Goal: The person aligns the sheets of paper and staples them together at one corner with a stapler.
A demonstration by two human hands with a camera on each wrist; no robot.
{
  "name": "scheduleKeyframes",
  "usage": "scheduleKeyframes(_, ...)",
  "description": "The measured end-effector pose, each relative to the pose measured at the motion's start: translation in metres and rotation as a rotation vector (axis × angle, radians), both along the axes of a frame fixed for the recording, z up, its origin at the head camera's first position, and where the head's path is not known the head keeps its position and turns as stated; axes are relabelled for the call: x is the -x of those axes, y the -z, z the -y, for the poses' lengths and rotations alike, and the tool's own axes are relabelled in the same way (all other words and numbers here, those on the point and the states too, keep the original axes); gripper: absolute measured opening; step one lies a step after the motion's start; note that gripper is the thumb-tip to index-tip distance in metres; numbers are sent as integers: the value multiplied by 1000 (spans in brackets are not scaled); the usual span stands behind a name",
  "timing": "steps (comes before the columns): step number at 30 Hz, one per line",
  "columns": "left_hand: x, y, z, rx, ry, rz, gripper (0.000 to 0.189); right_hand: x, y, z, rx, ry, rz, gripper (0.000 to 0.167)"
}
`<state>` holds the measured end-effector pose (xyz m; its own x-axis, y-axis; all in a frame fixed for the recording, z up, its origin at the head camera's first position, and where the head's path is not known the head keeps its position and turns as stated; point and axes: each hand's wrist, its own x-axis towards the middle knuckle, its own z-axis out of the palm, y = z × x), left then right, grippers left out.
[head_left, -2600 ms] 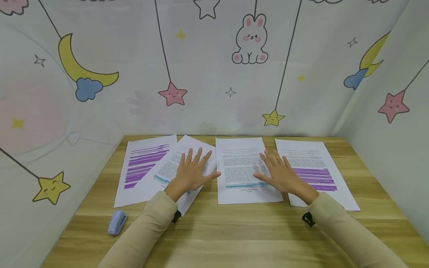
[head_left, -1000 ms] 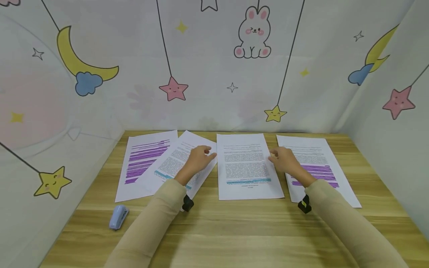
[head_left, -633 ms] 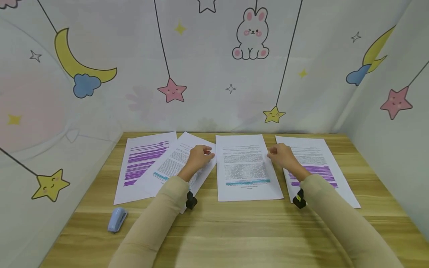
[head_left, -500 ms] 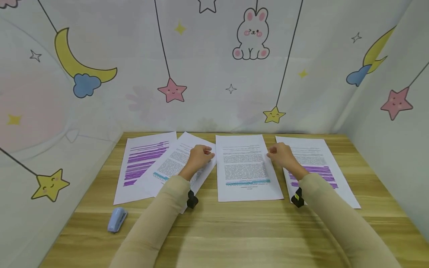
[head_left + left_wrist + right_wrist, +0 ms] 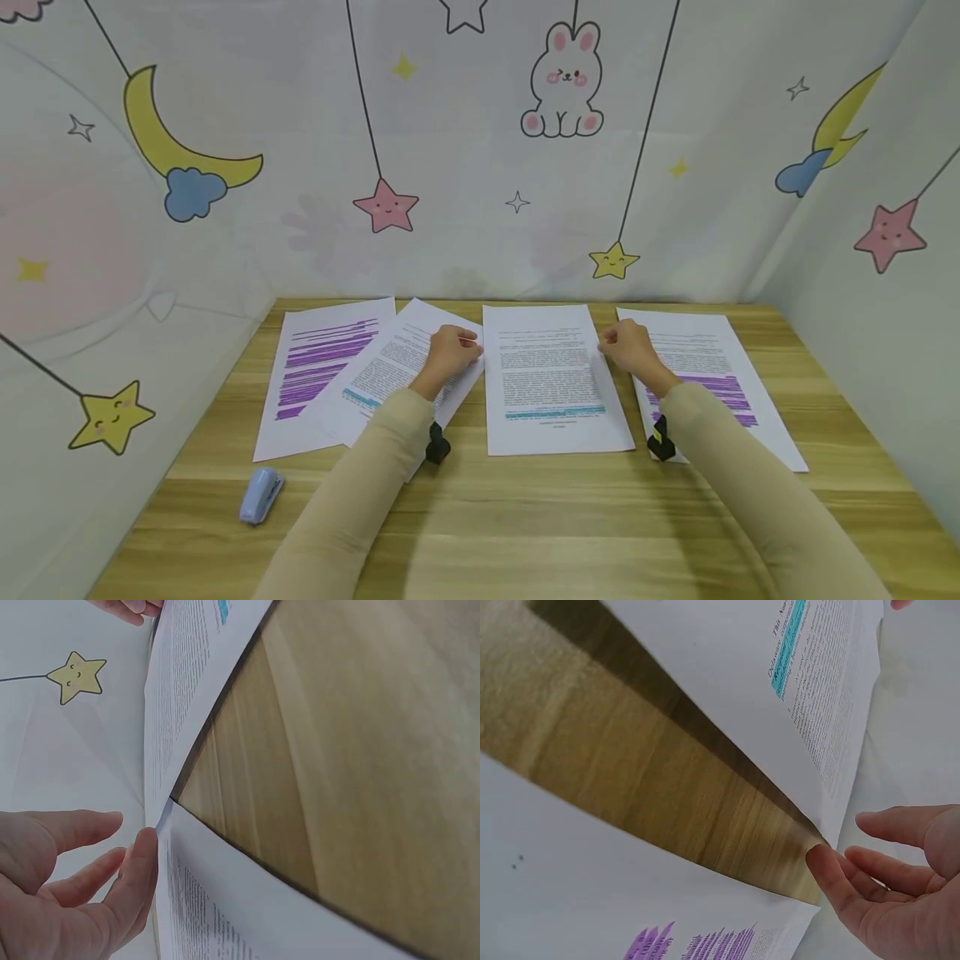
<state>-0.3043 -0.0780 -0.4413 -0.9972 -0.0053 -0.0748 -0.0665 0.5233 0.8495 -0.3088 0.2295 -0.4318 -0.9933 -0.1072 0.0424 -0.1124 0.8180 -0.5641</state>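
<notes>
My left hand (image 5: 450, 352) is over the right edge of a slanted printed sheet (image 5: 386, 367) with blue highlighting. In the left wrist view its fingertips (image 5: 148, 841) are at the narrow gap beside the middle sheet, the thumb held apart. My right hand (image 5: 632, 345) is at the right edge of the middle printed sheet (image 5: 551, 367), which has a blue band. The right wrist view shows one fingertip (image 5: 821, 859) at that sheet's edge, with the thumb apart. Both hands have loosely bent fingers. Whether they touch the paper is hard to tell.
A purple-highlighted sheet (image 5: 318, 367) lies partly under the slanted one at left. Another purple-highlighted sheet (image 5: 712, 367) lies at right, partly behind my right forearm. A light blue stapler (image 5: 261, 496) lies near the wooden table's (image 5: 525, 533) left side. A patterned cloth (image 5: 465, 242) hangs behind.
Both hands, earlier spread flat over the papers, have bent their fingers and come to the middle sheet's sides. Since then they have barely moved. The sheets and stapler stay in place.
</notes>
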Motion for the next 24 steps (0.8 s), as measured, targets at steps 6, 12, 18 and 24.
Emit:
scheduleKeyframes(6, 3, 3, -5, 39, -16, -7, 29, 3, 2, 1, -25, 4, 0, 29)
scheduleKeyframes(12, 5, 4, -8, 60, -29, -18, 28, 6, 2, 1, -45, -2, 14, 30)
scheduleKeyframes(18, 8, 5, -10, 61, -33, -12, 28, 8, 4, 2, -39, 0, 7, 29)
scheduleKeyframes(24, 12, 7, -11, 49, -41, 7, 27, 12, 7, 1, -16, 15, 14, 28)
